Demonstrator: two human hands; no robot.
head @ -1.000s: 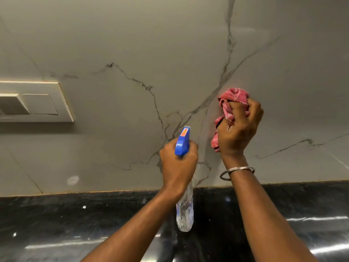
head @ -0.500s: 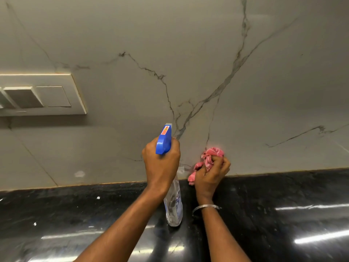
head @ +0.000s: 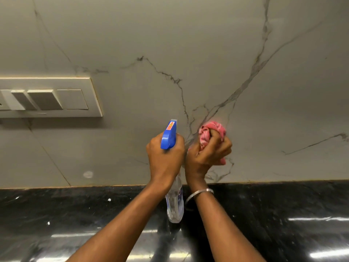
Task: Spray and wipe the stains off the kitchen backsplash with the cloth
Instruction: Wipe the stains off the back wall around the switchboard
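My left hand (head: 166,157) grips a clear spray bottle (head: 174,205) by its neck, with the blue trigger head (head: 169,136) pointing at the grey veined backsplash (head: 188,53). Just to its right, my right hand (head: 208,154) holds a bunched pink cloth (head: 206,132) pressed against the backsplash, a little above the counter line. A small pale round spot (head: 88,174) marks the wall low on the left.
A black glossy countertop (head: 75,214) runs along the bottom under the wall. A cream switch plate (head: 51,97) is mounted on the wall at the left. A metal bangle (head: 198,194) circles my right wrist.
The cloth hand went from high on the wall down to the counter edge, then back up partway. The bottle hand stayed beside it, drifting slightly left in view.
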